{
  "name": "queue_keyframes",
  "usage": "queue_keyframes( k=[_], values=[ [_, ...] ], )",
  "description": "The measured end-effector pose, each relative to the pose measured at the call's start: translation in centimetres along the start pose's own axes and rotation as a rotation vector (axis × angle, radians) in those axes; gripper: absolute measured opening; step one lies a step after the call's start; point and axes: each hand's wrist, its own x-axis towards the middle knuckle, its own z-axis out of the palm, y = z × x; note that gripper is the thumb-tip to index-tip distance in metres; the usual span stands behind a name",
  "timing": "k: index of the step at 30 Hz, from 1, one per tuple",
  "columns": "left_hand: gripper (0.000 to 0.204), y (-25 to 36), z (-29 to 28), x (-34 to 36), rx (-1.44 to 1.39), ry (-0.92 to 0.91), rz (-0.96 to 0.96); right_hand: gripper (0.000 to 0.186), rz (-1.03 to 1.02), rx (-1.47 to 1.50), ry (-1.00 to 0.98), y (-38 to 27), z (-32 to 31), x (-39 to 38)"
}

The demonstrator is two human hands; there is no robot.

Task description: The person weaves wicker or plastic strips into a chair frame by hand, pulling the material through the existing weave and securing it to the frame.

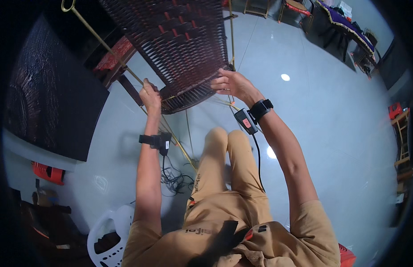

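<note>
A dark brown woven chair (179,49) with red accents in its weave and a thin gold metal frame (96,37) stands in front of me, its far end cut off by the top edge. My left hand (150,96) is closed at the near left corner, where the woven sheet curls down beside a gold rod. At the near right corner, my right hand (235,85) pinches the woven edge between thumb and bent fingers. The curled near edge (188,94) of the weave spans the gap between my hands. My palms hide the exact contact.
A dark carved wooden panel (50,98) stands at left. Loose black cables (173,178) lie on the floor by my left forearm. A white plastic chair (104,236) is at lower left. Far right are a purple-covered table (344,21) and a wooden rack (402,138).
</note>
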Motion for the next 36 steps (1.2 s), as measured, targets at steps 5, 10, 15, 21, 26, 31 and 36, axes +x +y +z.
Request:
queue_keyframes(
  k=[5, 10, 15, 21, 26, 31, 36],
  values=[
    [0.046, -0.3, -0.2, 3.2, -0.036, 0.009, -0.131, 0.034, -0.134, -0.515, 0.279, 5.4, -5.0, 0.6],
    [0.045, -0.6, -0.8, 4.2, 0.022, 0.008, -0.092, 0.034, -0.184, -1.010, 0.655, 12.6, -12.4, -0.4],
    [0.045, -1.2, -0.9, 3.7, 0.097, -0.002, -0.058, 0.037, -0.296, -1.050, 0.801, 16.6, -14.0, -0.9],
    [0.044, -0.1, -0.8, 3.3, 0.138, 0.039, -0.085, 0.030, -0.494, -0.798, 0.382, 13.9, -8.2, 0.1],
    [0.045, -0.1, -0.2, 3.1, 0.158, 0.030, -0.063, 0.028, -0.683, -0.580, 0.433, 10.6, -3.8, 2.7],
    [0.046, -0.5, 0.1, 3.0, 0.171, 0.055, -0.090, 0.024, -0.517, -0.250, 0.231, 10.1, -2.4, 3.9],
    [0.044, -0.4, 0.1, 2.8, 0.165, 0.021, -0.076, 0.023, -0.436, -0.081, 0.147, 10.5, -1.6, 5.1]
  ],
)
